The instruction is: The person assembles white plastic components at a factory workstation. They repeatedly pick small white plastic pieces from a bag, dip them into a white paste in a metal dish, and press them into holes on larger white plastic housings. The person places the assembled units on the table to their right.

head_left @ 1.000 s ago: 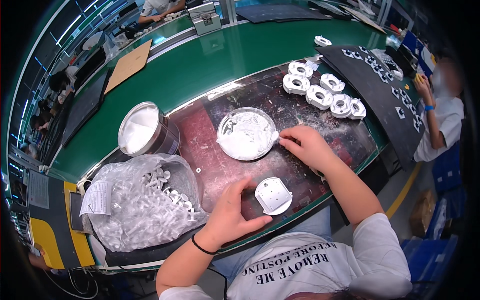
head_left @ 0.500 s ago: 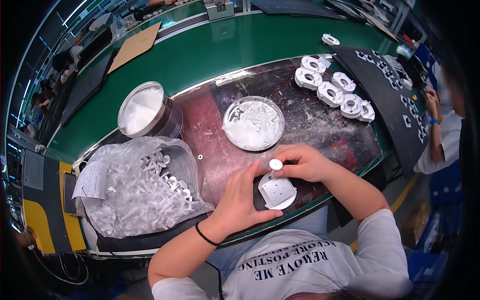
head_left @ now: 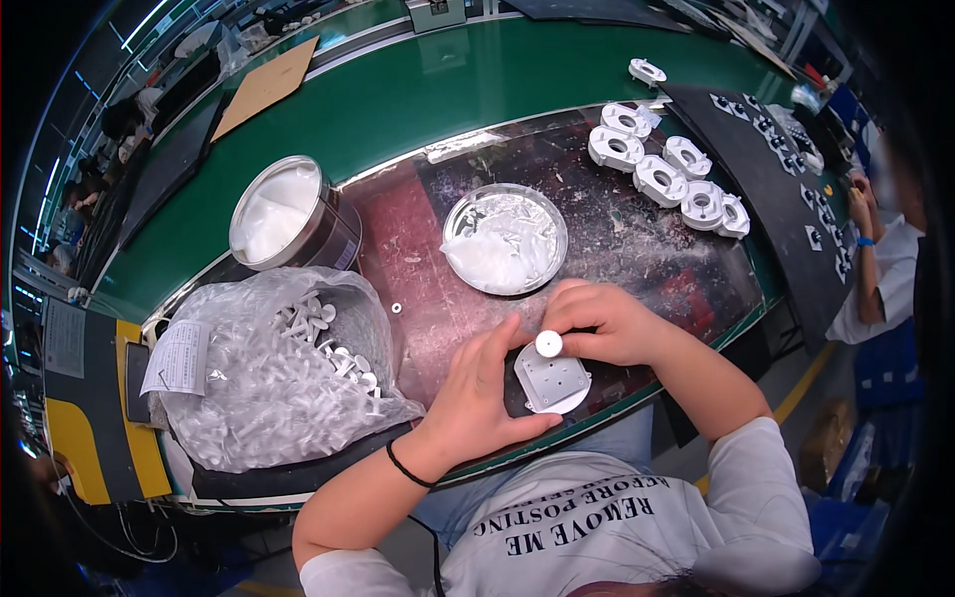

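Note:
Pinched in the fingers of my right hand (head_left: 609,326) is a white plastic pin with a round disc head (head_left: 548,344). It stands over the far edge of a white plastic housing (head_left: 553,381) with small holes in its flat face. My left hand (head_left: 476,393) spans the housing, thumb along its near edge and fingers at its far left side; the contact under the fingers is partly hidden. Beyond my hands lies a round metal lid (head_left: 537,204) bearing white grease (head_left: 497,261). At left, an open clear plastic bag (head_left: 269,398) holds many similar white pins (head_left: 343,363).
Behind the bag stands an open tin (head_left: 336,234) of white grease. A small white ring (head_left: 396,307) lies near the bag. Several white housings (head_left: 660,181) sit at the right, beside a black mat (head_left: 736,149) with small dark parts. A co-worker's hand (head_left: 861,204) is beyond.
The pin's head is a little lower, nearer me, and its stem is now hidden beneath it. My left hand stays at the housing. The view has shifted slightly.

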Demonstrator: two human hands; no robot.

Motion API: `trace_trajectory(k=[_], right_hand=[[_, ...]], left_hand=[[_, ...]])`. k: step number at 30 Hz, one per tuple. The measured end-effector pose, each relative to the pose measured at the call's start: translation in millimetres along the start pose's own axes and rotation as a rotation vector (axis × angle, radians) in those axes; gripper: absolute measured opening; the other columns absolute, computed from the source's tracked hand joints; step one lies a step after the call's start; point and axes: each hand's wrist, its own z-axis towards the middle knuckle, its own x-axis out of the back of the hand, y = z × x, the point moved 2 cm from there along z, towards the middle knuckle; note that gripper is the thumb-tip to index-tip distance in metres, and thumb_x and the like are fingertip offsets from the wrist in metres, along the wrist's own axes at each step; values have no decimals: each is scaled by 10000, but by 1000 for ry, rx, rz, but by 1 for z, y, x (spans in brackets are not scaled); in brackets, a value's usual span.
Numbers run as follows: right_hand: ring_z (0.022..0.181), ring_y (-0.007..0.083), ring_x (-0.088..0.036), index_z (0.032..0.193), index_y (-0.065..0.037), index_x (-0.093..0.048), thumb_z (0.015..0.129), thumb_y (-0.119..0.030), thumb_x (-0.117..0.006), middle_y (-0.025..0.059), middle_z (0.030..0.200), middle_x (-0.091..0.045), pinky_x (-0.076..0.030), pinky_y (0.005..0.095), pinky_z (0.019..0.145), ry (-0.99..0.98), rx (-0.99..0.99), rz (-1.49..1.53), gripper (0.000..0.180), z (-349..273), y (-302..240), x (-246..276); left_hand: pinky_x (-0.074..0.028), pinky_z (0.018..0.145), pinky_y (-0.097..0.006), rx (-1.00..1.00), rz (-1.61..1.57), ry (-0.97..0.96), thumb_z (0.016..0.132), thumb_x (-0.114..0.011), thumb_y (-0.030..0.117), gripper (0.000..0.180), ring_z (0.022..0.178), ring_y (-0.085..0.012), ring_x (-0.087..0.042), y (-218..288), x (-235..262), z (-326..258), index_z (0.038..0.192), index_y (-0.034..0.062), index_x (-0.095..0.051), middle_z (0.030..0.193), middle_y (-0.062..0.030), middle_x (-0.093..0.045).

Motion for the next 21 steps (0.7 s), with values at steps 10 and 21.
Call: trace_trajectory(k=[10,21], right_hand=[[909,210,-586,988,-18,-655,675,16,-502,100,933,-644,-457,323,811,142,-234,78,350,-8,-7,26],[802,188,-594,882,-10,-666,738,16,-527,84,839,-639,-457,298,725,357,-162,0,202,-16,-3,36]], left_hand=[[-327,957,-454,28,-25,-10,611,-816,289,1118,1116,-353,-467,0,1,-2,1430,58,-90,1217,-170,-498],[-338,963,-451,86,-60,-11,608,-817,294,1099,1114,-365,-479,-2,1,-3,1410,25,-116,1207,-187,-509]])
